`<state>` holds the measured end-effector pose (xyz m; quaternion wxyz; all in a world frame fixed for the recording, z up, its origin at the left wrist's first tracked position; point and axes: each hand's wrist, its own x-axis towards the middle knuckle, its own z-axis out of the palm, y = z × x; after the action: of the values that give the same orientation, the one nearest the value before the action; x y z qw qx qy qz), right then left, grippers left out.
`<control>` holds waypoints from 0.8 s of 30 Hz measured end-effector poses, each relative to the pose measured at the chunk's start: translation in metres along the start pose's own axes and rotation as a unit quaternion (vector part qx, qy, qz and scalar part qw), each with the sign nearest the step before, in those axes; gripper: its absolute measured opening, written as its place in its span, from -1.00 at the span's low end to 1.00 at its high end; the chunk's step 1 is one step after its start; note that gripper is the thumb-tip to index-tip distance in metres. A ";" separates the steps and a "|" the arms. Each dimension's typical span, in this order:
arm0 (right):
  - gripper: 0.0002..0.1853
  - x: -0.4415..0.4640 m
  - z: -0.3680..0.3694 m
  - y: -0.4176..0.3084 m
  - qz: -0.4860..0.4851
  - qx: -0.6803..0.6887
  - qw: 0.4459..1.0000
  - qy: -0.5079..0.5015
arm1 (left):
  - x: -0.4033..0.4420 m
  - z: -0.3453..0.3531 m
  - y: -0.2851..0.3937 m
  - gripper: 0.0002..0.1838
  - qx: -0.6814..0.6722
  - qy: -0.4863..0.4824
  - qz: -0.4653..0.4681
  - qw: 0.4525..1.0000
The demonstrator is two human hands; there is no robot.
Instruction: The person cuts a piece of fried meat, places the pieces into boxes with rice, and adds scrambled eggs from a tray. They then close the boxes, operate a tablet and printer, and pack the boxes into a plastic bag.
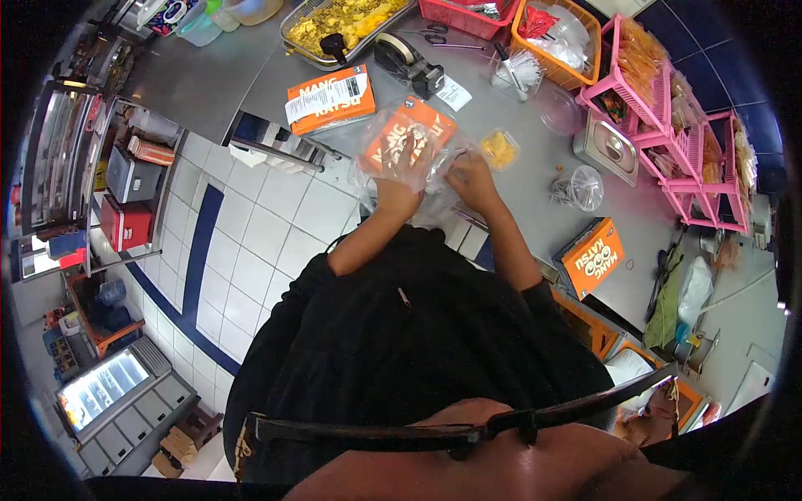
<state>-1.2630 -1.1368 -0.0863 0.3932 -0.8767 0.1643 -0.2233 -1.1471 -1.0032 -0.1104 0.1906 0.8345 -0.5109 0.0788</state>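
Observation:
An orange printed takeaway box [430,115] sits inside a clear plastic bag [365,174] at the near edge of the steel counter. My left hand [403,171] lies over the box's top, fingers stretched out and apart; whether its fingers are under or over the film is hard to tell. Close beside it, my right hand [472,177] is closed, pinching the bag's edge on the right. A small clear tub with yellow food [499,149] stands just beyond my right hand. Another orange box [332,98] with a paper receipt on it rests to the left.
A tape dispenser [409,67] and a tray of yellow food [347,29] are at the back. Orange basket [598,71], pink racks [668,108], steel container lid [606,149], plastic cups [578,187] and a third orange box [589,259] stand right. Tiled floor [259,217] lies left.

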 end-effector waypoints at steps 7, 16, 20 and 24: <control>-0.67 0.023 0.025 0.043 0.141 0.051 0.981 -0.120 | -0.001 0.003 -0.002 -0.40 -0.044 -0.013 -0.002 0.999; -0.69 0.035 0.005 0.042 0.061 0.138 0.972 -0.180 | -0.001 -0.004 0.002 -0.45 0.035 0.003 0.007 0.999; -0.69 0.043 -0.004 0.026 0.008 -0.020 0.985 -0.170 | -0.002 0.006 -0.003 -0.47 0.013 -0.040 0.008 0.999; -0.79 0.050 0.007 0.019 -0.014 -0.220 0.971 -0.097 | 0.002 -0.011 0.006 -0.48 0.032 -0.029 -0.007 0.999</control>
<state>-1.2191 -1.1676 -0.0916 0.2016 -0.9612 0.1584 -0.1014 -1.1505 -1.0028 -0.0983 0.1497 0.8456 -0.5076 0.0695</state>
